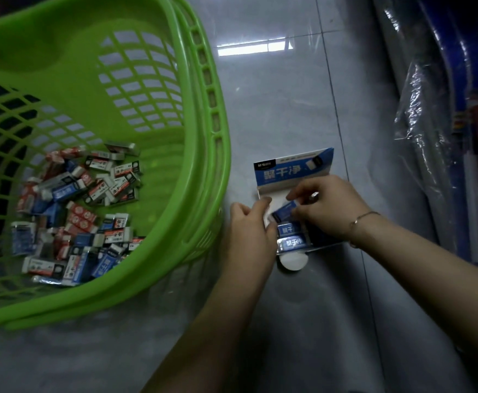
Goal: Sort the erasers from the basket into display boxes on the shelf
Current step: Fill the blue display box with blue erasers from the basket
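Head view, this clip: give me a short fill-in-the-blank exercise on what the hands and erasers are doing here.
1. The loose erasers lie in a ____ plastic basket.
2. The right hand pinches an eraser in a ____ wrapper over the display box.
3. The left hand holds the box's ____ side.
4. A bracelet sits on the ____ wrist.

Missing words: green; blue; left; right
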Demonstrator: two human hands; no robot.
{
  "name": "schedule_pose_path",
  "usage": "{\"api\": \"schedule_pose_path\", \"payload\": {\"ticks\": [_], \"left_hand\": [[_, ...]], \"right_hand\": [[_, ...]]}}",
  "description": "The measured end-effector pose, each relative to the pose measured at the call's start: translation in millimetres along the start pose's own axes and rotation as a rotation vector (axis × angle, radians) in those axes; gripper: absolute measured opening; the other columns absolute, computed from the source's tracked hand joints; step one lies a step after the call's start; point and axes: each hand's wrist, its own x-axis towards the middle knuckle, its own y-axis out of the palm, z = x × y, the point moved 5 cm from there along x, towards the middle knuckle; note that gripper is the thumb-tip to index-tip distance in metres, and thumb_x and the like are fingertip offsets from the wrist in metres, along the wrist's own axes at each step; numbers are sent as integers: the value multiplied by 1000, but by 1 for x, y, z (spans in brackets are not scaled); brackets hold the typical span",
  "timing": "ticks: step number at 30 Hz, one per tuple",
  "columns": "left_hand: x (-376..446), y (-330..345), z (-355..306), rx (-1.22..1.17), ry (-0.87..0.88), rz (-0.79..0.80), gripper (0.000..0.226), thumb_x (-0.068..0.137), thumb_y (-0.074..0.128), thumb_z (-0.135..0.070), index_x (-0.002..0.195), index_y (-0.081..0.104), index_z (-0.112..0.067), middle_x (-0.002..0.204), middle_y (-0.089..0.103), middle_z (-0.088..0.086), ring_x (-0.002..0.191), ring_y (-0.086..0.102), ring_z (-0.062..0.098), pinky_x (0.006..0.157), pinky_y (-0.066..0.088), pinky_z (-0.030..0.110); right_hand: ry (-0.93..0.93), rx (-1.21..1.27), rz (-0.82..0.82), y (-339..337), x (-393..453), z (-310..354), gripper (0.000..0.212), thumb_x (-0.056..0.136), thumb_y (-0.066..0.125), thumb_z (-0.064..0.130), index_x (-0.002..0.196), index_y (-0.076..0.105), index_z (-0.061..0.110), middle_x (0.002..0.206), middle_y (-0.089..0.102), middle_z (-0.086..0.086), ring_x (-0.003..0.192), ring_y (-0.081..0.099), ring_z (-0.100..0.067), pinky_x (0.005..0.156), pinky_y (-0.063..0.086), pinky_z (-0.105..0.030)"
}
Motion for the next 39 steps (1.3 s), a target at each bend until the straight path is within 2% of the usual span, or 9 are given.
{"api": "schedule_pose_path", "payload": {"ticks": [3,7,12,16,20,24,30,35,39], "left_hand": [[0,7,1,93,21,93,45,93,53,-26,137,46,-31,118,48,4,102,55,25,86,47,35],[3,6,-2,129,35,110,36,93,53,-31,129,53,-30,111,49,5,97,56,28,80,46,34],[11,5,-4,212,19,98,36,90,56,-44,123,59,-29,111,49,6,97,58,29,80,46,35],[12,2,-1,189,13,56,36,88,61,-43,121,63,-30,112,46,2,97,58,26,82,45,32],[10,1,-3,212,48,33,31,88,61,-41,118,64,-32,116,43,0,94,59,24,81,46,31],[3,-4,-12,363,204,-74,26,88,61,-34,112,66,-29,116,45,4,90,56,26,70,43,33],[0,-8,-22,511,422,-180,31,71,76,-18,101,73,-24,99,61,9,88,58,29,72,43,36],[1,-1,-24,540,548,-119,18,85,64,-29,100,73,-24,101,68,-5,94,55,25,76,39,36],[10,3,-23,568,519,-35,24,94,47,-32,104,67,-23,104,68,-6,100,47,22,81,28,35]], "right_hand": [[-83,-162,-3,8,2,2,26,80,67,14,106,70,21,99,67,-1,83,54,-8,74,38,-17],[-168,-252,-11,12,5,4,26,82,64,14,106,70,18,112,64,-3,99,58,-17,76,35,-17],[-173,-278,33,20,6,3,22,83,65,22,104,71,21,112,58,-3,100,55,-18,78,40,-23],[-178,-318,87,15,6,4,31,85,62,21,116,65,20,111,64,-4,101,58,-18,83,44,-26],[-211,-482,184,18,4,3,35,84,61,20,119,59,20,115,58,-6,104,55,-23,85,43,-29],[-210,-565,183,17,5,4,30,87,58,24,117,59,20,114,53,-6,103,54,-25,82,43,-31],[-242,-602,223,17,4,3,30,90,54,28,119,59,22,109,51,-5,99,53,-23,75,37,-27],[-257,-605,258,15,6,3,30,92,51,26,121,60,25,115,52,-6,106,52,-23,84,42,-30],[-286,-537,126,7,3,3,32,89,53,23,120,56,24,121,55,-4,106,54,-24,83,44,-30]]}}
